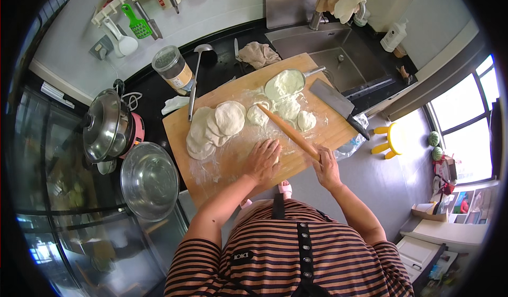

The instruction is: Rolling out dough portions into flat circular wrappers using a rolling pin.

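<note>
My left hand [262, 161] lies palm down near the front edge of a floured wooden board [234, 170], fingers stretched out. A bit of pale dough [276, 160] shows beside its thumb; the palm hides the rest. In my right hand [327, 167] is the near end of a tapered wooden rolling pin [290, 132], slanting across the board. The pin's far tip is over or against a dough ball [257, 115]. Further dough balls [306, 121] sit to its right. Flattened dough rounds [229, 118] overlap in a pile on the left.
A metal scoop of flour [285, 84] and a cleaver [332, 98] lie on the board. A ladle [193, 86] rests across its left edge. Left stand a glass bowl [149, 182], a lidded pot [104, 126] and a jar [173, 71]. The sink [329, 51] is behind.
</note>
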Available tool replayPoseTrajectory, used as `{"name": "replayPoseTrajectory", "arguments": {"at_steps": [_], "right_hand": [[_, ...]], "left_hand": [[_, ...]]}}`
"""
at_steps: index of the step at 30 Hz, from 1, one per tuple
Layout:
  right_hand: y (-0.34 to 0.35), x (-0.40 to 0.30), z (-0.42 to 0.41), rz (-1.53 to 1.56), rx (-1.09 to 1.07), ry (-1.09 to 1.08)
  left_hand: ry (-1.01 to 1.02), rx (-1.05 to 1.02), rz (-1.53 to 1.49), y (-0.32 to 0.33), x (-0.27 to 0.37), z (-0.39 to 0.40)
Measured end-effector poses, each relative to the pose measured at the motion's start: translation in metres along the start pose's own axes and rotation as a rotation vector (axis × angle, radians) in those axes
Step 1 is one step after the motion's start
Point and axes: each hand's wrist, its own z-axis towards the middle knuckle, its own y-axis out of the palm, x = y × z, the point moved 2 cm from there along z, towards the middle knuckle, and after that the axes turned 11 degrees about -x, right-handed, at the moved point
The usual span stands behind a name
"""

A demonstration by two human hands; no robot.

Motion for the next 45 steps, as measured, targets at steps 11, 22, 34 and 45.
{"name": "replayPoseTrajectory", "arguments": {"at_steps": [11, 22, 34, 45], "right_hand": [[0.027, -0.018, 0.053, -0.392, -0.323, -0.361], [0.045, -0.018, 0.048, -0.468, -0.251, -0.511], [0.036, -0.03, 0.035, -0.368, -0.471, -0.445], [0.029, -0.021, 0.01, -0.307, -0.535, -0.419]], "left_hand": [[-0.539, 0.085, 0.024, -0.032, -0.056, -0.068], [-0.523, 0.068, -0.027, -0.018, -0.045, -0.088], [-0.497, 0.021, -0.07, -0.012, -0.03, -0.121], [-0.389, -0.041, -0.136, 0.0, -0.002, -0.148]]}}
